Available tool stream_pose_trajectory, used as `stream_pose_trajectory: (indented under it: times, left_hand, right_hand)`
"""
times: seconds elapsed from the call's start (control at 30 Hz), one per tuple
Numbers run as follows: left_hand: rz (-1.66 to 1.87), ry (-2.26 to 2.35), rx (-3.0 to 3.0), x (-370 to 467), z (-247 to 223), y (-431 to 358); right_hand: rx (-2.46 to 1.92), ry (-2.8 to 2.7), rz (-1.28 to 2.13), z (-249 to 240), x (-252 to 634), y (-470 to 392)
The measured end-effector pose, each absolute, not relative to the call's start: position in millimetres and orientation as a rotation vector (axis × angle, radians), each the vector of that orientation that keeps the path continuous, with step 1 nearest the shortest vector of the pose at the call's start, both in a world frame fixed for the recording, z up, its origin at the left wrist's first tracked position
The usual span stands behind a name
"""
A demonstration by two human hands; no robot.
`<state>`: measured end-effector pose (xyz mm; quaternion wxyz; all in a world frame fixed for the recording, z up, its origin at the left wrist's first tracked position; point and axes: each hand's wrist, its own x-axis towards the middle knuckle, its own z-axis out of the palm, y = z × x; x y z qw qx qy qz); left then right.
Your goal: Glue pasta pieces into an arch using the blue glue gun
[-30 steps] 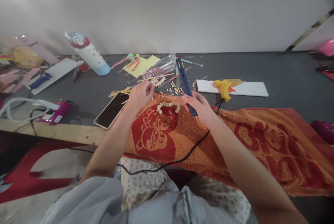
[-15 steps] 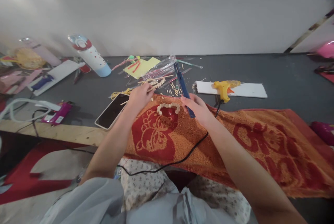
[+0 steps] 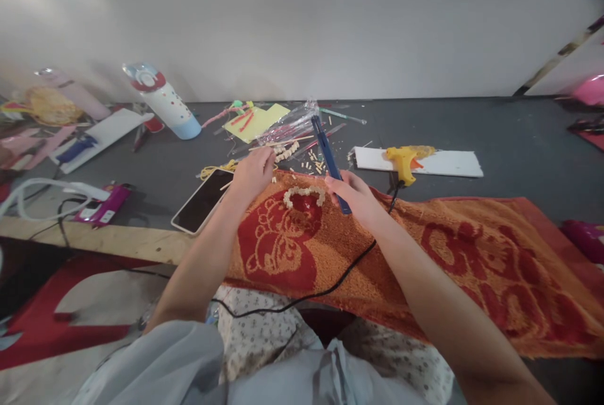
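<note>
The right hand (image 3: 352, 194) grips a long dark-blue tool (image 3: 330, 163), pointing away above the orange-and-red towel (image 3: 340, 248). Left of it, the left hand (image 3: 255, 169) curls by a thin pale stick (image 3: 226, 185); whether it grips is unclear.

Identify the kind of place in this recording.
Probably a craft workspace: a yellow glue gun rests on a white strip, small pale pieces lie scattered, and the right hand holds a long blue tool.
</note>
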<state>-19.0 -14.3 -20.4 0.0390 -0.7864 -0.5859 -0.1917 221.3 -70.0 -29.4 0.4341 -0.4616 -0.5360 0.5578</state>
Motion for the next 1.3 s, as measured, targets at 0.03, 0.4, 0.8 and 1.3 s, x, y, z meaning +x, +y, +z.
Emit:
stream_pose_trajectory:
  times: [0.03, 0.4, 0.8, 1.3]
  left_hand:
    - [-0.591, -1.787, -2.405, -20, -21, -14]
    - [-0.609, -1.821, -2.324, -17, -16, -21]
    - [-0.538, -1.933, -2.285, -16, -13, -20]
    - [-0.029, -1.988, -2.484, -47, -16, -15]
  right_hand:
    - [-1.144, -1.334, 1.388, -30, 221, -70]
    - [-1.157, -1.324, 1.391, -29, 220, -72]
    - [-1.172, -1.354, 1.400, -27, 219, -70]
    - [-1.258, -1.326, 1.396, -32, 219, -70]
